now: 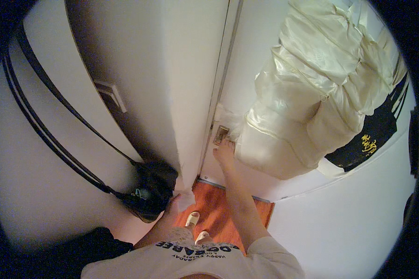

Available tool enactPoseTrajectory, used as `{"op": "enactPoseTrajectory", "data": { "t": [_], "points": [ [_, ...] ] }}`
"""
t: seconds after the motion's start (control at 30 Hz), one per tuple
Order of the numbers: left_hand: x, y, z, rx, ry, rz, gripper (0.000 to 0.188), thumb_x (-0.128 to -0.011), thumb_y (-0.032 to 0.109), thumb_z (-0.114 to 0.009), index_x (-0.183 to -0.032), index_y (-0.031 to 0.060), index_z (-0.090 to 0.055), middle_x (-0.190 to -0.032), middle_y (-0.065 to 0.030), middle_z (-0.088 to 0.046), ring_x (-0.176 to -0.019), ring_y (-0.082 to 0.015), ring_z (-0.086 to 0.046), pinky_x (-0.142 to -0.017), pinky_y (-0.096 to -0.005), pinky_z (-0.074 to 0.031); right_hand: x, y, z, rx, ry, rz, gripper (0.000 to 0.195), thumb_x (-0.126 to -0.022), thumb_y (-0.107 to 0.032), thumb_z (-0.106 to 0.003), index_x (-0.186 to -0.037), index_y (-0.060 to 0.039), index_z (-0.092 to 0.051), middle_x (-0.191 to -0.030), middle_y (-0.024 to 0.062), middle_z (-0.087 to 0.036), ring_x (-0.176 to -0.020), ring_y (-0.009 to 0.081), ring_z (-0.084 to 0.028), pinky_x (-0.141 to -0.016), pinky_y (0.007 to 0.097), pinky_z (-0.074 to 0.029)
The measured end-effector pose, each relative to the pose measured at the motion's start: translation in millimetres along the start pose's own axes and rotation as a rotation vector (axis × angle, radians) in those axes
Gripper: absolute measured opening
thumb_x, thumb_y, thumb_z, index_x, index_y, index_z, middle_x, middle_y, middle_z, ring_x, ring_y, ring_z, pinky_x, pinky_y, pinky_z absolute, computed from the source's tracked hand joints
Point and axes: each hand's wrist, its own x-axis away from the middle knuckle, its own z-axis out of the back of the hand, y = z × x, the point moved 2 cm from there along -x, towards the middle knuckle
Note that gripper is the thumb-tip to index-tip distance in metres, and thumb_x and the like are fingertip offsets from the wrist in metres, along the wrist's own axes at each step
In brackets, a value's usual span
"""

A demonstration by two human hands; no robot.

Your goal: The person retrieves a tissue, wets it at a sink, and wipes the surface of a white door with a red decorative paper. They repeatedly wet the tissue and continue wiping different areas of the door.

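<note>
My right hand (225,152) reaches forward to the white door (246,66). Its fingers curl over the metal door handle (222,134), which they partly cover. Low on the left, my left hand (175,206) holds a pale, crumpled, thin piece (185,199), perhaps tissue or plastic. A black bag (153,191) hangs right beside that hand and hides part of it. Close to my right hand, a large cream satin garment bag or cover (286,129) hangs against the door, its lower folds near my wrist.
Long black straps (52,87) run up the left wall from the bag. Another door with a white lever handle (111,94) is at left. A black bag with yellow writing (363,144) hangs at right. My pale slippers (192,219) stand on the reddish wood floor (213,209).
</note>
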Motion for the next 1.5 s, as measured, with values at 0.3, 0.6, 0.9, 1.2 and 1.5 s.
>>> {"op": "enactPoseTrajectory", "data": {
  "t": [0.3, 0.6, 0.9, 1.2, 1.5],
  "points": [
    [-62, 36, -14, 0.014, -0.010, -0.037, 0.054, -0.084, 0.043, -0.056, -0.122, 0.0043, -0.049, -0.120, -0.0057, -0.050, -0.110, -0.0204, -0.044, -0.095, -0.0329, -0.032, 67, -41, 23, 0.077, 0.162, -0.026, 0.063, -0.083, -0.037, -0.053, -0.124, 0.0080, -0.040, -0.117, 0.0229, -0.052, -0.106, 0.0358, -0.050, -0.098, 0.0448, -0.034],
    [-85, 140, -102, -0.099, -0.144, -0.206, 0.055, -0.086, 0.043, -0.054, -0.125, 0.0040, -0.049, -0.124, -0.0056, -0.051, -0.112, -0.0212, -0.045, -0.098, -0.0328, -0.031, 141, -55, 64, 0.001, -0.025, -0.088, 0.041, -0.085, -0.024, -0.054, -0.116, 0.0021, -0.047, -0.110, 0.0238, -0.053, -0.107, 0.0386, -0.048, -0.096, 0.0475, -0.036],
    [27, 219, -285, -0.044, -1.354, -0.384, 0.050, -0.095, 0.039, -0.040, -0.127, 0.0007, -0.044, -0.124, -0.0091, -0.051, -0.114, -0.0202, -0.045, -0.099, -0.0310, -0.030, 206, -110, 217, -0.570, 0.506, -0.442, 0.052, -0.092, -0.039, -0.043, -0.122, 0.0023, -0.047, -0.120, 0.0202, -0.053, -0.111, 0.0321, -0.052, -0.093, 0.0394, -0.042],
    [175, 124, -320, 0.047, -2.090, -1.063, 0.066, -0.086, 0.010, -0.049, -0.144, 0.0142, -0.018, -0.151, -0.0133, -0.004, -0.139, -0.0324, -0.001, -0.111, -0.0468, -0.007, 235, -76, 345, -0.208, 1.388, -0.614, 0.070, -0.091, -0.051, -0.030, -0.140, -0.0024, -0.019, -0.142, 0.0153, -0.025, -0.130, 0.0288, -0.028, -0.107, 0.0445, -0.020],
    [372, 142, -439, 0.366, -1.964, -1.403, 0.061, -0.089, 0.037, -0.041, -0.143, 0.0156, -0.024, -0.151, -0.0092, -0.013, -0.137, -0.0344, -0.014, -0.108, -0.0533, -0.010, 382, -34, 386, -0.226, 1.842, -0.557, 0.056, -0.091, -0.044, -0.036, -0.128, -0.0016, -0.038, -0.126, 0.0146, -0.044, -0.115, 0.0272, -0.042, -0.098, 0.0418, -0.032]
  ]
}}
